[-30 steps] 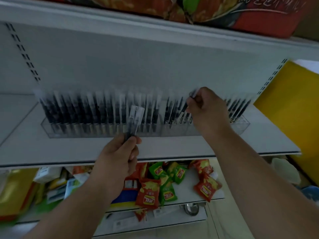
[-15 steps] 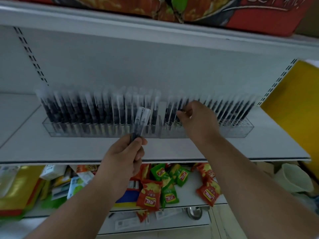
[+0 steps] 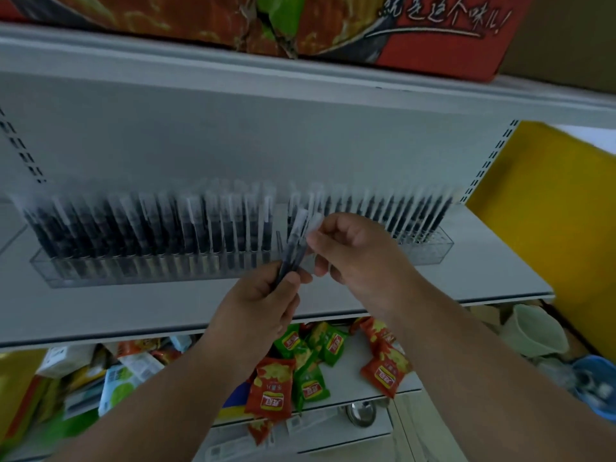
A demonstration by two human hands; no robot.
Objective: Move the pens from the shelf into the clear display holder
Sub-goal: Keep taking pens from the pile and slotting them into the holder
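A long clear display holder [image 3: 43, 271] sits on the white shelf [image 3: 133, 311], packed with several upright dark pens [image 3: 140, 228] with clear caps. A narrow gap shows in the row near the middle. My left hand [image 3: 256, 305] grips a small bundle of pens [image 3: 293, 245] upright in front of that gap. My right hand [image 3: 353, 251] is beside it, its thumb and fingers pinching the clear cap end of one pen in the bundle. The image is blurred, so the exact pen count in the bundle is unclear.
Above is another shelf with a red printed carton [image 3: 433, 31]. Below lies a lower shelf with red and green snack packets [image 3: 273, 395] and boxes [image 3: 66, 361]. A yellow panel [image 3: 550, 211] stands at right, a pale cup [image 3: 533, 331] beneath it.
My right hand left the row of pens in the holder and moved left and toward me to the bundle. My left hand with the bundle shifted right toward the gap.
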